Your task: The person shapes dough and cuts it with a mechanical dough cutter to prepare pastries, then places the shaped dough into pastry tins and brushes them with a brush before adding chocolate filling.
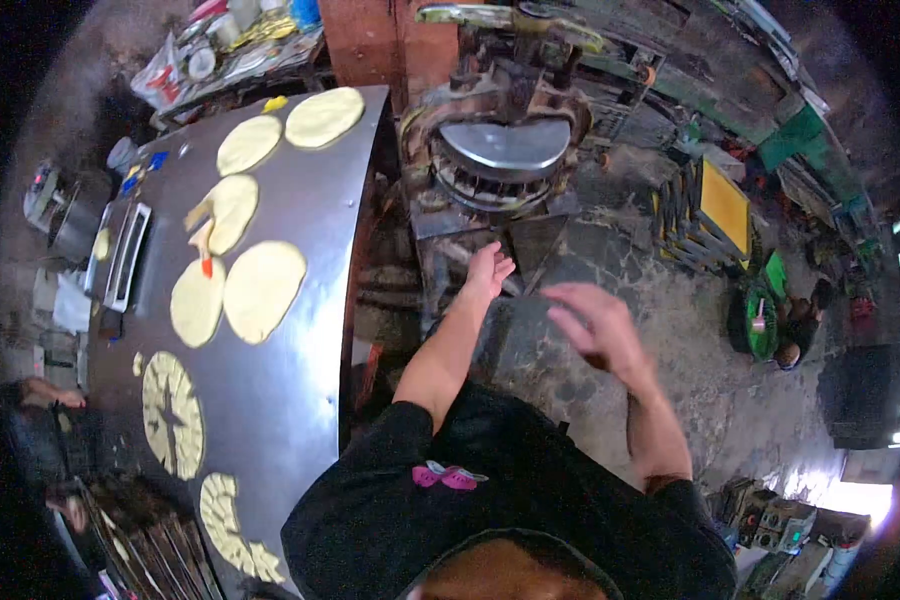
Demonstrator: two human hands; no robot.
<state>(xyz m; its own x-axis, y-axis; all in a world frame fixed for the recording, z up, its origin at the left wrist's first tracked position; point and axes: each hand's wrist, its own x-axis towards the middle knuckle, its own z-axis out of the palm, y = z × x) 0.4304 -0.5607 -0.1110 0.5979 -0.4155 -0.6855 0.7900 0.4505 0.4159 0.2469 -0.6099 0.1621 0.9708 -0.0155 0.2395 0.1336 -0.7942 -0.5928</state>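
My left hand reaches forward with the palm partly turned up and fingers extended, holding nothing. It is close to the front base of a worn round press-like machine, which has a shiny metal plate at its top. My right hand hovers to the right of it over the floor, slightly blurred, fingers stretched out and nothing in them. On the steel table to my left lie several flat dough rounds. Nearer to me, one dough round is divided into pieces, beside a curved strip of dough pieces.
A brush-like tool with an orange tip rests on the dough. Stacked yellow trays and a green basin stand on the floor at right. Another person's hand shows beyond the table's left edge. A cluttered bench stands behind.
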